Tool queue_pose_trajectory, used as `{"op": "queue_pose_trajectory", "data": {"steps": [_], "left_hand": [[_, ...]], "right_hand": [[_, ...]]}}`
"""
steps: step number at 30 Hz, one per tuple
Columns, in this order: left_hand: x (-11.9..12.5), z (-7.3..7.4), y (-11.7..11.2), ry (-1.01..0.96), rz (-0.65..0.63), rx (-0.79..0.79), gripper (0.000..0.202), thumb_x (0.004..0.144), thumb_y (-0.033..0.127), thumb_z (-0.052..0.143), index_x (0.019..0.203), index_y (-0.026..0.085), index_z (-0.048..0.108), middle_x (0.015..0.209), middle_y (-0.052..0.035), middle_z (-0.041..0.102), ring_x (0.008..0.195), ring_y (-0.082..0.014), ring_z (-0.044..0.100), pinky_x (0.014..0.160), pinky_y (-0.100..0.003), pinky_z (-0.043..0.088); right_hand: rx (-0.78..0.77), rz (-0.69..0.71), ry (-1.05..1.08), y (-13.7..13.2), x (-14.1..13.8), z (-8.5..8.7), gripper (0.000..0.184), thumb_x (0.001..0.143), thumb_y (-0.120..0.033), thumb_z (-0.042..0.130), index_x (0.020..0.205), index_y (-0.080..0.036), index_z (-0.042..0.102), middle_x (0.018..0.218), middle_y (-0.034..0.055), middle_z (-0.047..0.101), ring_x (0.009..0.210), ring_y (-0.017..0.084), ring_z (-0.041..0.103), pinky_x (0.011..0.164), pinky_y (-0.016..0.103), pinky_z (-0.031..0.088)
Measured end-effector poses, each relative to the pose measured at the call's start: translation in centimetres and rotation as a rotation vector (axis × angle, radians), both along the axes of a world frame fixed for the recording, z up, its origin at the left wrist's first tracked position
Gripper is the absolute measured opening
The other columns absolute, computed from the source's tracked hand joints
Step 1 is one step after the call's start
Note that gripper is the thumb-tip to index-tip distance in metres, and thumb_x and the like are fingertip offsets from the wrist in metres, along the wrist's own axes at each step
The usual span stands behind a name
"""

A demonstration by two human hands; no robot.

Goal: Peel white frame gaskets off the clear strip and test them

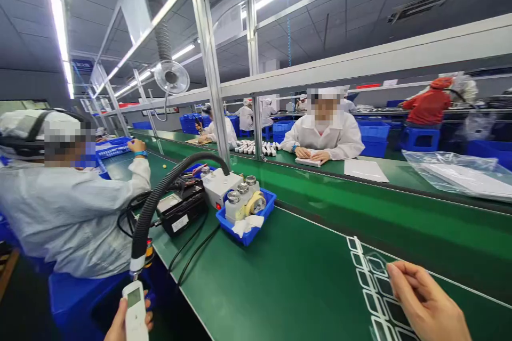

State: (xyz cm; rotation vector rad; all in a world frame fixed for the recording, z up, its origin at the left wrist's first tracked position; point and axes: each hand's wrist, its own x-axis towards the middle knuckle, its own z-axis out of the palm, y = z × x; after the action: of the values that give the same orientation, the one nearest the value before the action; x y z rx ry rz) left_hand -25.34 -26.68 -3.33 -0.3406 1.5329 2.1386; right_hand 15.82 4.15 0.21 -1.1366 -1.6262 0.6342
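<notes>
The green surface (272,287) spreads out between the two hands and beyond their fingers. Past the left fingers, farther left, a co-worker in a white coat (72,213) sits at the same surface. A black corrugated hose (152,205) rises from just above the left fingers and arches over to a white box (216,186) well ahead of them. A black case (186,213) stands nearer to the left fingers than that box, and a blue tray (245,240) with metal-capped bottles (233,209) lies ahead, between the two hands.

The right hand (428,301) is over a sheet of rounded white outlines (376,290), which runs from just beyond its fingertips back beneath the hand. Its thumb and forefinger are drawn close together; whether they pinch a clear edge cannot be told. The sheet looks thin, light and floppy, likely easy to crease or stretch, so an outer corner or margin seems the best hold.

The left hand (117,322) wraps its fingers around the white handheld device (136,322), its small screen (134,298) facing up. The device appears stiff, smooth and fairly light, though the hose probably tugs at it; gripping the slim body below the screen suits it.
</notes>
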Motion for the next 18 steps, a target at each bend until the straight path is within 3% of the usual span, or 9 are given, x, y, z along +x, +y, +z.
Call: {"op": "queue_pose_trajectory", "data": {"steps": [3,6,8,10,12,14,18], "left_hand": [[-0.6,-0.7,0.9,0.058,0.022,0.040,0.025,0.083,0.040,0.049,0.085,0.018,0.058,0.052,0.0013,0.057,0.035,-0.0114,0.045,0.034,-0.020,0.037],[-0.2,-0.7,1.3,0.071,0.053,0.039,0.028,0.086,0.042,0.045,0.084,0.017,0.057,0.051,0.0016,0.055,0.035,-0.0110,0.044,0.035,-0.020,0.037],[1.1,-0.2,1.4,0.071,0.119,0.027,0.027,0.086,0.041,0.044,0.085,0.017,0.056,0.052,0.0015,0.056,0.037,-0.0116,0.046,0.037,-0.020,0.039],[3.4,0.9,1.8,0.113,0.095,0.025,0.029,0.081,0.045,0.051,0.089,0.017,0.056,0.054,0.0016,0.058,0.038,-0.0120,0.047,0.037,-0.021,0.039],[6.8,2.3,3.1,0.197,-0.102,0.051,0.043,0.072,0.054,0.062,0.094,0.017,0.056,0.055,0.0015,0.059,0.037,-0.0117,0.045,0.035,-0.021,0.036],[10.6,4.1,5.8,0.195,-0.365,0.084,0.050,0.070,0.062,0.060,0.089,0.016,0.058,0.051,0.0009,0.057,0.037,-0.0110,0.044,0.036,-0.020,0.033],[17.5,7.4,14.6,0.141,-0.788,0.263,0.049,0.074,0.063,0.055,0.077,0.015,0.060,0.048,0.0000,0.054,0.038,-0.0102,0.043,0.040,-0.021,0.035]], "right_hand": [[-0.053,-0.020,-0.053,-0.1,0.0,0.1,0.034,0.073,-0.060,0.048,0.077,-0.027,0.054,0.055,0.0010,0.057,0.050,0.022,0.057,0.039,0.029,0.047],[-0.086,-0.007,-0.043,0.0,0.1,0.0,0.033,0.074,-0.061,0.047,0.078,-0.029,0.053,0.055,0.0007,0.055,0.050,0.024,0.057,0.041,0.032,0.047],[-0.088,0.014,-0.013,0.1,0.2,-0.1,0.030,0.073,-0.060,0.050,0.077,-0.030,0.053,0.057,0.0017,0.056,0.051,0.024,0.057,0.043,0.034,0.048],[-0.084,0.040,0.010,0.3,0.2,0.1,0.026,0.071,-0.057,0.055,0.074,-0.031,0.055,0.062,0.0038,0.058,0.054,0.024,0.057,0.046,0.035,0.047],[-0.079,0.063,0.039,0.3,-0.2,0.7,0.021,0.072,-0.052,0.059,0.073,-0.031,0.057,0.066,0.0049,0.058,0.055,0.022,0.056,0.046,0.034,0.044],[-0.064,0.115,0.073,0.2,-0.8,1.9,0.019,0.074,-0.049,0.059,0.072,-0.030,0.058,0.065,0.0039,0.055,0.052,0.019,0.051,0.047,0.033,0.040],[0.009,0.285,0.094,0.4,-2.2,4.8,0.026,0.081,-0.046,0.055,0.070,-0.023,0.054,0.063,-0.0006,0.045,0.054,0.015,0.042,0.051,0.028,0.038]]}}
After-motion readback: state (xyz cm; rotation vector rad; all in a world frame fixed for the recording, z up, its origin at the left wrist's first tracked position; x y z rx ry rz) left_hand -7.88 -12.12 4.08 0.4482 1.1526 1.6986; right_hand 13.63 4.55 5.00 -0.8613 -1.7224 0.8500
